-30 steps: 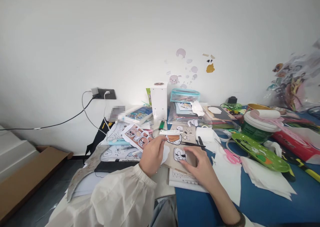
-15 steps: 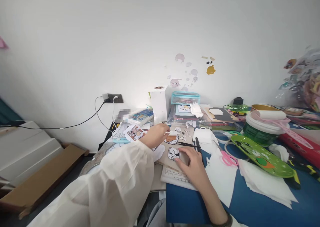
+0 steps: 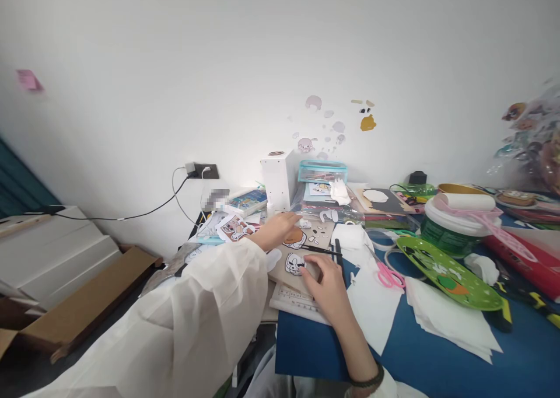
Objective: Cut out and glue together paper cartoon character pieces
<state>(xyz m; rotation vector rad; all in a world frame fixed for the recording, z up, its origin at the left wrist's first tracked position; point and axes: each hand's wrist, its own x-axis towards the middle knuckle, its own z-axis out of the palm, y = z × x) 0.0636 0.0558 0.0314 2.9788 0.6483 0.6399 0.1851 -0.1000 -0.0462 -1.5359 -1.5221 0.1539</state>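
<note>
The cartoon cutout, seemingly trimmed already, is lying on cardboard, the right hand curving open at its edge; the left hand (grip unclear) is stretching beyond. Small pieces are lying unattached.

The left hand has moved forward, from beside the near half of the brown board to its far end. Its white sleeve now stretches out and hides most of the gray curved piece. The small green thing is out of sight. The view turned left, so a pink note and blue-green curtain show.
</note>
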